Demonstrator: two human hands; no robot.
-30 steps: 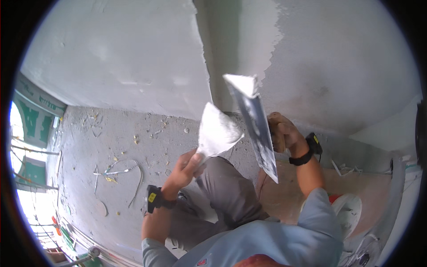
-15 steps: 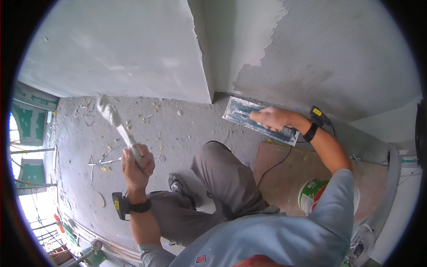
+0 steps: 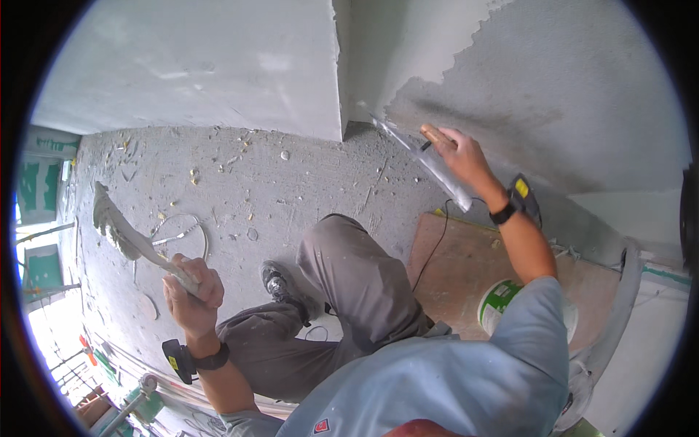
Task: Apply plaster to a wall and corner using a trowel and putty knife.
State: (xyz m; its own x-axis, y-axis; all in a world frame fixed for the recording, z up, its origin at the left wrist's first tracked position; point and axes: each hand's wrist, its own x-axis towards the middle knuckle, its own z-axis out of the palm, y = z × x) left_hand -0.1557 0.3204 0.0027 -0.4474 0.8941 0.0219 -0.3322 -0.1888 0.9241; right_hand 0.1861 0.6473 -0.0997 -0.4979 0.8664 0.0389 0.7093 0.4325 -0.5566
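Trowel in outstretched right hand, left hand fisted around scraper

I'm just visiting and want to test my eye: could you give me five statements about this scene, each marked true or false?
1. The left hand holds a scraper with pale paste on its blade. True.
2. The right hand holds the trowel by the edge of its blade. False: it holds the trowel by its handle.
3. The bucket stands at the person's left. False: it is at the person's right, on a brown board.
4. A dark band is worn on each wrist. True.
5. The trousers are bright red. False: they are grey.
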